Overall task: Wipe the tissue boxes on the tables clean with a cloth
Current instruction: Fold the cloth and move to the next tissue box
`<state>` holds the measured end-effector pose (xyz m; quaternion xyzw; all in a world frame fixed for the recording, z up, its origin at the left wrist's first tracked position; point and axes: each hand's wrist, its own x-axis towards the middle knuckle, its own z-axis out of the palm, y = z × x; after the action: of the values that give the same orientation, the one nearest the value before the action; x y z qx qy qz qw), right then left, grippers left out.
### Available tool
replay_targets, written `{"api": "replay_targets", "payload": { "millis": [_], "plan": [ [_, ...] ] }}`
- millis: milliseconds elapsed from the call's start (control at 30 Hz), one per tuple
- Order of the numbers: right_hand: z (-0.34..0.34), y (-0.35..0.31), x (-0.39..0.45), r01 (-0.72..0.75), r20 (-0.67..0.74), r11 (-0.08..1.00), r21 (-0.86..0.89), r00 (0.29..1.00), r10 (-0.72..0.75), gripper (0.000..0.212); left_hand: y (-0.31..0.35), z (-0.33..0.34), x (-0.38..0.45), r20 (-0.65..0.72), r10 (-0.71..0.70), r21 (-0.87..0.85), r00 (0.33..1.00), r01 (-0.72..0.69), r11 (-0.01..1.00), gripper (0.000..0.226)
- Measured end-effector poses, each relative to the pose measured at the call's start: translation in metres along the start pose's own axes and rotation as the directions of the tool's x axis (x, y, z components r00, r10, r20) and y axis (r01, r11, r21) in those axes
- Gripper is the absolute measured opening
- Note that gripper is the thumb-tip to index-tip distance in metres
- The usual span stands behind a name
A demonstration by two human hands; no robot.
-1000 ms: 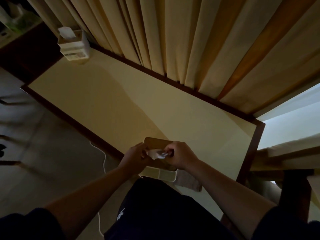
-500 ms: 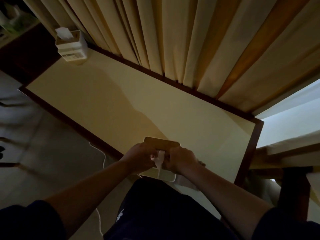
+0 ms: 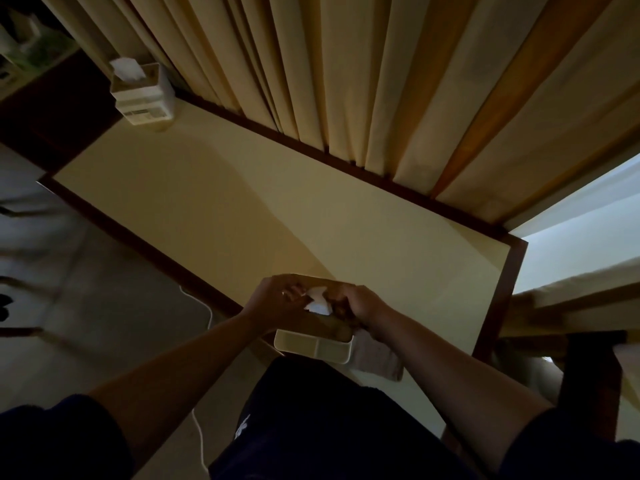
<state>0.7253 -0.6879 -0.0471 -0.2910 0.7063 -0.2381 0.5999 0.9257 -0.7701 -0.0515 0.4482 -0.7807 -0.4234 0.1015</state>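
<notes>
A white tissue box (image 3: 313,346) with a brown wooden lid stands at the near edge of the cream table (image 3: 214,202). A white tissue (image 3: 317,301) sticks up from the lid. My left hand (image 3: 273,304) pinches its left tip. My right hand (image 3: 362,306) has its fingers curled against the tissue's right side on the lid. A grey-brown cloth (image 3: 379,360) lies flat on the table under my right wrist, right of the box; neither hand holds it. A second white tissue box (image 3: 143,97) with a tissue poking out stands at the far left corner.
Beige curtains (image 3: 346,81) hang along the table's far edge. A dark wood border (image 3: 498,296) rims the table. A white cable (image 3: 204,313) trails on the floor to the left. Wooden furniture (image 3: 571,306) stands at the right.
The tissue hung down the front of the box half a second ago; now it is raised and bunched above the lid between my hands. Both hands stayed on the box.
</notes>
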Motion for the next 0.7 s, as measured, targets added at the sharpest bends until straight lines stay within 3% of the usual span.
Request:
{"api": "replay_targets", "payload": {
  "millis": [133, 200, 300, 367, 467, 533, 600, 700],
  "plan": [
    [0.006, 0.009, 0.009, 0.150, 0.046, 0.940, -0.306, 0.989, -0.143, 0.036, 0.002, 0.003, 0.009, -0.009, -0.108, -0.040, 0.994, 0.107, 0.993, 0.020],
    [0.010, 0.012, 0.011, 0.173, 0.032, 0.913, -0.369, 0.984, -0.173, 0.034, 0.005, 0.007, 0.011, -0.017, -0.152, -0.062, 0.988, 0.150, 0.987, 0.014],
    [0.012, 0.009, 0.010, 0.181, -0.042, 0.953, -0.241, 0.980, -0.197, 0.005, 0.012, 0.010, 0.008, -0.097, -0.143, -0.106, 0.985, 0.132, 0.986, 0.015],
    [0.011, 0.003, 0.012, 0.133, -0.090, 0.972, -0.196, 0.984, -0.153, 0.023, 0.012, 0.011, 0.002, -0.186, -0.115, -0.089, 0.976, 0.100, 0.991, 0.015],
    [0.014, -0.004, 0.012, 0.071, -0.057, 0.956, -0.284, 0.994, -0.091, 0.034, 0.006, 0.014, -0.011, -0.218, -0.085, -0.067, 0.972, 0.072, 0.995, 0.011],
    [0.013, -0.008, 0.010, -0.010, -0.064, 0.992, -0.125, 0.998, 0.002, 0.033, 0.004, 0.019, -0.022, -0.157, -0.054, -0.034, 0.986, 0.050, 0.998, 0.010],
    [0.012, -0.009, 0.006, -0.096, -0.091, 0.995, 0.040, 0.991, 0.099, 0.029, 0.005, 0.023, -0.029, -0.109, -0.019, 0.025, 0.994, 0.022, 0.999, 0.022],
    [0.009, -0.012, 0.005, -0.145, -0.086, 0.977, 0.154, 0.984, 0.159, 0.024, 0.005, 0.026, -0.031, -0.090, 0.021, 0.091, 0.996, -0.013, 0.996, 0.045]
  ]
}}
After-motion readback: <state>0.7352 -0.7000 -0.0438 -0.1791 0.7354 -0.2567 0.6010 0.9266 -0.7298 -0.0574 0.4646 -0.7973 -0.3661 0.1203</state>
